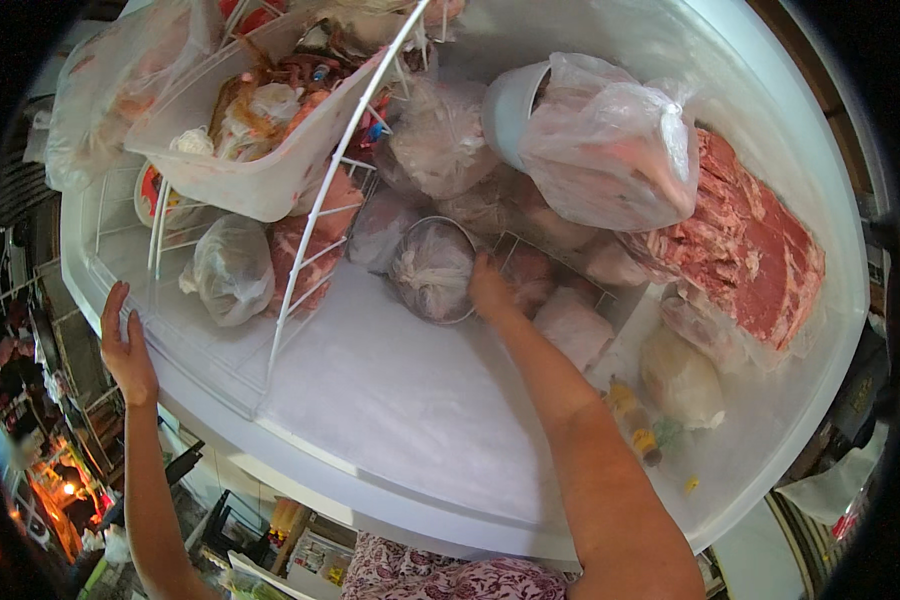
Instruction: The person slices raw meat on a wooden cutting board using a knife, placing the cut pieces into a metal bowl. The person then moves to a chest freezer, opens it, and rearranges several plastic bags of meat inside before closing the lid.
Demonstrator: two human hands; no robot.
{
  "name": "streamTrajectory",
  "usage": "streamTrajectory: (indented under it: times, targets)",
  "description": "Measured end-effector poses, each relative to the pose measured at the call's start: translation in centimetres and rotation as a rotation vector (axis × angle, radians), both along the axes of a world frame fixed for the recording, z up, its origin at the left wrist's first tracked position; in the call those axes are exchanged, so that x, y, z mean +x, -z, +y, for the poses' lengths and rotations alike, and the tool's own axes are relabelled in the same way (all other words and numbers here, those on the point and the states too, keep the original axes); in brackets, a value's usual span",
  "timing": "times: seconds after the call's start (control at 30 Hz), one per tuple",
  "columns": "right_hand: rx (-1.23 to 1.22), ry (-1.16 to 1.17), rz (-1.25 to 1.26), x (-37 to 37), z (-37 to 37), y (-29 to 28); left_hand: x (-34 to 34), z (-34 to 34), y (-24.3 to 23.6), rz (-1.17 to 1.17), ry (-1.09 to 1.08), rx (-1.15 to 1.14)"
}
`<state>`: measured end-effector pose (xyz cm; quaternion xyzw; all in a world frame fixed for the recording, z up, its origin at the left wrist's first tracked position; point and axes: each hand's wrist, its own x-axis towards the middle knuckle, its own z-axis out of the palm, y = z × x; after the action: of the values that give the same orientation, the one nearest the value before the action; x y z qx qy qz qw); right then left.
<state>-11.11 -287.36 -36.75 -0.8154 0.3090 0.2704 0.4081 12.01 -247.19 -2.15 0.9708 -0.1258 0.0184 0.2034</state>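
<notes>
Inside a white chest freezer, my right hand grips the right rim of a round metal bowl. A knotted clear plastic bag fills this bowl; what is in the bag is hard to make out. My fingertips are partly hidden at the rim. My left hand rests at the freezer's front left edge, its fingers stretched out and nothing in them. Frosty bagged packages lie just right of my right hand, and another bag touches the bowl's left side.
A white wire divider rises left of the bowl. Behind it are a white bin of mixed frozen food and a tied bag. To the right lie a bag-covered pail, a red meat slab and a yellow bottle.
</notes>
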Motion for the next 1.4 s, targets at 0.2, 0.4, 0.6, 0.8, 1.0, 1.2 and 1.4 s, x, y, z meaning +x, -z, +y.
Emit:
streamTrajectory:
  times: [0.2,0.4,0.6,0.8,1.0,1.2,1.4]
  targets:
    - [0.064,0.041,-0.047,-4.6,-1.7,0.7,0.1,-0.2,-0.2,-0.12,0.114,0.161]
    - [0.021,0.186,-0.275,-11.1,-4.4,5.5,-3.8,-9.4,-3.0,-0.414,0.777,0.498]
    - [0.359,0.538,-0.144,-16.6,-8.8,7.3,-10.0,-24.5,4.8,0.468,0.989,0.08]
    - [0.119,0.352,-0.152,-17.8,-10.8,5.3,-10.4,-34.2,28.9,0.948,0.969,0.552]
    - [0.02,0.224,-0.082,-17.3,-11.1,5.9,-13.5,-33.2,38.9,1.371,0.541,0.373]
    - [0.238,0.362,0.061,-18.1,-13.1,10.5,-17.4,-33.3,40.1,2.185,-0.157,-0.31]
    - [0.299,0.437,-0.002,-18.8,-11.7,10.9,-21.1,-31.7,40.4,1.656,-0.28,-0.339]
